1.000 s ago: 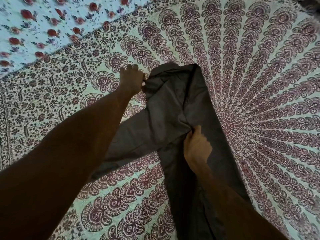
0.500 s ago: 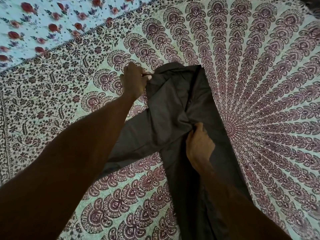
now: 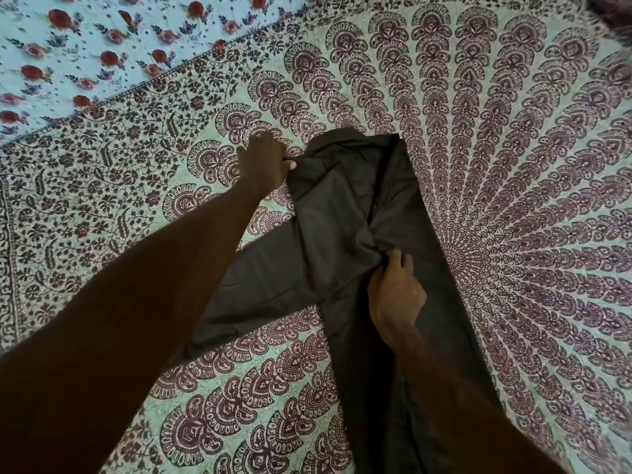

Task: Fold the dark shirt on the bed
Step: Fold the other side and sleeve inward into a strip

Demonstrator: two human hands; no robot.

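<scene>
Dark shirt (image 3: 345, 234) pinned at two points on the patterned bedspread (image 3: 513, 165) during a side fold.

Nearest, the right hand (image 3: 395, 299) pinches a bunched ridge of cloth at mid-body, fingers pressed together; the sleeve (image 3: 246, 295) trails out to the left, flat on the spread. Farther off, the left hand (image 3: 261, 164) pinches the shoulder edge between thumb and fingers. Risk: the gathered creases under the right hand may set into the fold, or the slack sleeve may drag askew. A floral sheet (image 3: 68, 46) lies beyond; nothing obstructs the fold.
</scene>
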